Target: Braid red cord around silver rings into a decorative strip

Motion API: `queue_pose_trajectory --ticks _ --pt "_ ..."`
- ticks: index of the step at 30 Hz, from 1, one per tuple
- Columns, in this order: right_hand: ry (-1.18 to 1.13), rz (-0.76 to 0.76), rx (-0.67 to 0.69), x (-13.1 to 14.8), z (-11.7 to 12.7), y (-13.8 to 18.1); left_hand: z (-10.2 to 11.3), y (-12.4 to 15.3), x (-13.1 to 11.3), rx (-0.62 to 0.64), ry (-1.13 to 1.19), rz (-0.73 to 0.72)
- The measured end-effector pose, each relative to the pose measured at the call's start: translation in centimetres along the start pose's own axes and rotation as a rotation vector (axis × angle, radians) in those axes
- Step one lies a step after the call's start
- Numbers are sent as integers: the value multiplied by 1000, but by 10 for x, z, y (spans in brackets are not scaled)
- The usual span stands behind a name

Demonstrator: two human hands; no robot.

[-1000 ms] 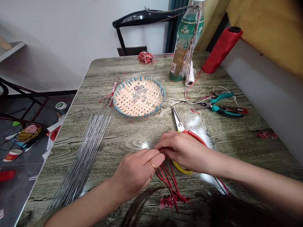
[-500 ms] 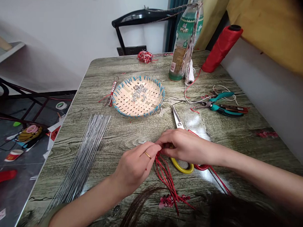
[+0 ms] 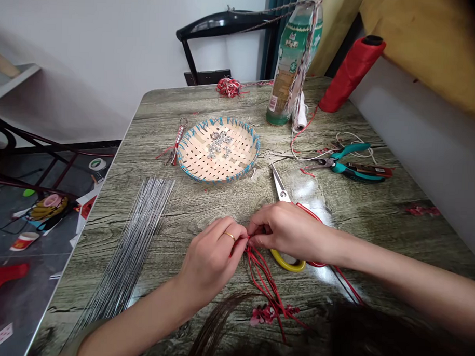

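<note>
My left hand (image 3: 215, 252), with a gold ring on one finger, is closed in a pinch on red cords (image 3: 267, 285). Against its fingertips, my right hand (image 3: 284, 229) pinches the same cords where they gather. Several loose cord ends hang from there towards me and lie on the table. The knotted part is mostly hidden by the fingers. Under and beside my right hand lie scissors (image 3: 281, 186) with one yellow and one red handle, their blades pointing away from me.
A woven basket (image 3: 197, 163) holds small silvery pieces. Left lies a bundle of thin metal wires (image 3: 136, 247). Pliers (image 3: 351, 160) with teal handles rest at right. Behind stand a bottle (image 3: 290, 65) wound with braided cord and a red thread spool (image 3: 352, 73). A red-and-white cord tangle (image 3: 228, 87) lies at the back.
The fingertips of both hands have drawn slightly apart, with the left hand shifting a little left and the right a little right. The cords remain pinched between them.
</note>
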State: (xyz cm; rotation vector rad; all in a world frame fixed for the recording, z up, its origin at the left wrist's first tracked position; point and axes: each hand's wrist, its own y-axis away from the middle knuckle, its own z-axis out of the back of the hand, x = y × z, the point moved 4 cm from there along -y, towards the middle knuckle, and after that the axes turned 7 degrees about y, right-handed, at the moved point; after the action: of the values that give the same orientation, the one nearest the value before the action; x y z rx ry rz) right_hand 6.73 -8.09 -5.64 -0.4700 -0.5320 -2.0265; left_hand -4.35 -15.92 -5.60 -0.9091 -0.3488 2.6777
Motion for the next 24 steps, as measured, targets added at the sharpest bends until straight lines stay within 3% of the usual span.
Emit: queue_pose_trajectory --ticks 7,10,18,24 --pt "82 -1 -126 4 5 7 0 2 0 2 9 13" --pt "-19 23 -126 6 7 8 -1 2 1 2 9 22" --pt "-353 -88 -27 -4 5 7 -1 2 4 20 32 32" --pt "-117 -1 -66 4 3 9 0 2 4 16 80 47"
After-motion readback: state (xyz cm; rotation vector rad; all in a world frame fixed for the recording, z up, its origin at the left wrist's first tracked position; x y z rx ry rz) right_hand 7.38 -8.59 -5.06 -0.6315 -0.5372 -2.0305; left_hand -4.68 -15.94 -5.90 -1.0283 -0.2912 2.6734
